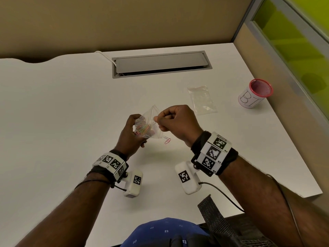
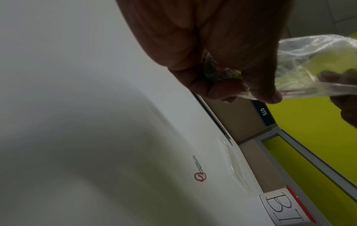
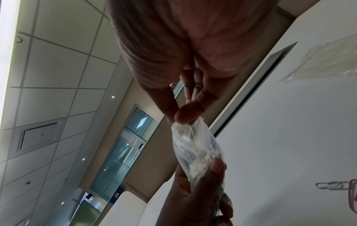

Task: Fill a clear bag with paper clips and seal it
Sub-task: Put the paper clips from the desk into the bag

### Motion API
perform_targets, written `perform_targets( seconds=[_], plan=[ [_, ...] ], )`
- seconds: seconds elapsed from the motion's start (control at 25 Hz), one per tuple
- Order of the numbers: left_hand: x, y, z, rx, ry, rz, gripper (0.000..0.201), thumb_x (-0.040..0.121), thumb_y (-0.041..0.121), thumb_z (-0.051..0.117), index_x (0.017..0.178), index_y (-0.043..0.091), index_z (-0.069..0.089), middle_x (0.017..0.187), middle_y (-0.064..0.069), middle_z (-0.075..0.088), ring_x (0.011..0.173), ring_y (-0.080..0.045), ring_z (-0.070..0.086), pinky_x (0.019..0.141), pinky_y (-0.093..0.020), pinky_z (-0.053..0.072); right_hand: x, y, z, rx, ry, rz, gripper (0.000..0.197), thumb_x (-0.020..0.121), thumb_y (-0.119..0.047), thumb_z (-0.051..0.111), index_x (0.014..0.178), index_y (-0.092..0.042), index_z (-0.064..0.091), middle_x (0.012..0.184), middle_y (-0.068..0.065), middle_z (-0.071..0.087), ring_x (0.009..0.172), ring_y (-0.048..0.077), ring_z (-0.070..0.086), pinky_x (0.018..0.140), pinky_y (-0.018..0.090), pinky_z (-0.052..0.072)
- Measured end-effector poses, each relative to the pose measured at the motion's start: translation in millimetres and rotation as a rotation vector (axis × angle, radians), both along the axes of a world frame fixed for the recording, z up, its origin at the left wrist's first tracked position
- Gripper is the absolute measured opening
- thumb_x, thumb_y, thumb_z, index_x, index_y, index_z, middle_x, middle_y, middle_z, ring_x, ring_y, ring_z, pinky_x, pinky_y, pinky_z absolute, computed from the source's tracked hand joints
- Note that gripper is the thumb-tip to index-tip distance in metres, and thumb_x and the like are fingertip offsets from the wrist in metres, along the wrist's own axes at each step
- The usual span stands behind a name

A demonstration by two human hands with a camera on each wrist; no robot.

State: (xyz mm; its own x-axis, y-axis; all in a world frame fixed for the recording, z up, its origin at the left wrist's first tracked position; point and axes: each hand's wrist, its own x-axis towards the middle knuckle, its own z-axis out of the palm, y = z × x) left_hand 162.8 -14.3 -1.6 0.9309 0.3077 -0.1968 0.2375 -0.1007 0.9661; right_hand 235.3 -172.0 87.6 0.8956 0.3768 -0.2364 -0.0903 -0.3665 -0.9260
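A small clear bag [image 1: 148,124] holding several coloured paper clips hangs above the white desk [image 1: 62,113]. My left hand [image 1: 130,134] grips its lower part, fingers curled round the clips [image 2: 222,71]. My right hand [image 1: 170,122] pinches the bag's top edge [image 3: 185,126] between thumb and forefinger, with what looks like a clip at the fingertips. Two loose clips, one silver [image 2: 198,164] and one pink [image 1: 167,140], lie on the desk just below the bag. The bag [image 2: 313,65] is crumpled; whether its mouth is sealed I cannot tell.
A stack of spare clear bags [image 1: 202,100] lies to the right. A red mesh cup [image 1: 255,93] labelled "B1" stands near the desk's right edge. A grey cable hatch [image 1: 160,65] sits at the back. Partition walls close the back and right sides.
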Motion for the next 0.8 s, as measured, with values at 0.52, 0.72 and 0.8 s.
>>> perform_targets(
  seconds=[0.52, 0.72, 0.8],
  plan=[
    [-5.3, 3.3, -0.4, -0.040, 0.002, 0.026, 0.055, 0.075, -0.004, 0.067, 0.115, 0.026, 0.044, 0.106, 0.006, 0.053, 0.059, -0.019, 0.055, 0.049, -0.031, 0.045, 23.9, -33.8, -90.7, -0.658, -0.203, 0.378, 0.019, 0.076, -0.021, 0.074, 0.094, -0.014, 0.071, 0.093, 0.005, 0.070, 0.087, 0.020, 0.064, 0.082, 0.028, 0.050],
    [-8.4, 6.0, -0.7, -0.026, 0.009, 0.025, 0.057, 0.076, -0.008, 0.066, 0.116, 0.025, 0.042, 0.108, 0.005, 0.052, 0.061, -0.021, 0.054, 0.049, -0.030, 0.045, 21.7, -29.6, -112.0, -0.642, -0.270, 0.467, 0.019, 0.074, -0.019, 0.077, 0.092, -0.019, 0.069, 0.090, -0.004, 0.049, 0.082, 0.013, 0.054, 0.070, 0.024, 0.037],
    [-8.8, 6.4, -0.3, -0.021, 0.014, 0.028, 0.057, 0.076, -0.008, 0.066, 0.116, 0.025, 0.042, 0.108, 0.004, 0.053, 0.061, -0.022, 0.054, 0.049, -0.030, 0.045, 23.1, -26.2, -115.5, -0.604, -0.295, 0.444, 0.014, 0.076, -0.020, 0.076, 0.088, -0.020, 0.068, 0.091, -0.005, 0.046, 0.078, 0.010, 0.051, 0.069, 0.026, 0.039]
  ],
)
